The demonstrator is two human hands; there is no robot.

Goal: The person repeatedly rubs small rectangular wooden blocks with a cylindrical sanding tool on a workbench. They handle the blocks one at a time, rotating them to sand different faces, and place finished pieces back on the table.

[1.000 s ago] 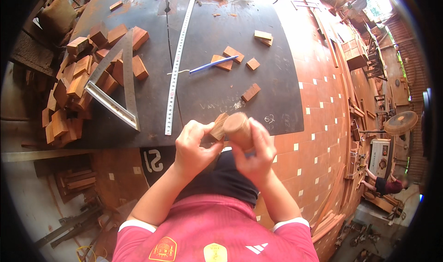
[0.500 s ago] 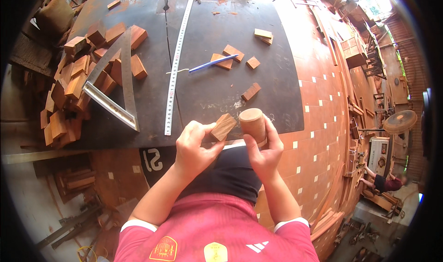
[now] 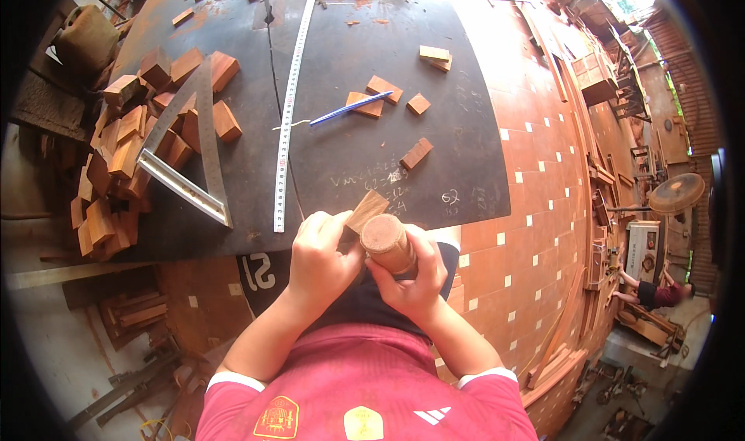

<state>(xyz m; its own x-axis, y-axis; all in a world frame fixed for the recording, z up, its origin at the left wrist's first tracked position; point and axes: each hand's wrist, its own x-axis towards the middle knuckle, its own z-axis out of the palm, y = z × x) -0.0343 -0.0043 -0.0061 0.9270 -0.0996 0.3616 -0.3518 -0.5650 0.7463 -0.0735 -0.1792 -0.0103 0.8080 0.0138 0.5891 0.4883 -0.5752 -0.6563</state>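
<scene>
Dark benchtop (image 3: 372,130) spreads over orange tiled floor (image 3: 543,231). Above its near edge, the right hand (image 3: 411,282) grips a round wooden cylinder (image 3: 386,243), fingers wrapped; the left hand (image 3: 322,258) pinches a flat block (image 3: 366,210) against it. Beyond lie a ruler (image 3: 289,107), blue pen (image 3: 349,109), square (image 3: 194,154) and offcuts (image 3: 124,154).

Dark counter (image 3: 434,154) lying over red tiled floor (image 3: 535,231) with small white inlays. Daylight entering at upper right. Timber offcuts (image 3: 124,161) piling at left. Round fan (image 3: 677,192) and machinery standing at right edge.
</scene>
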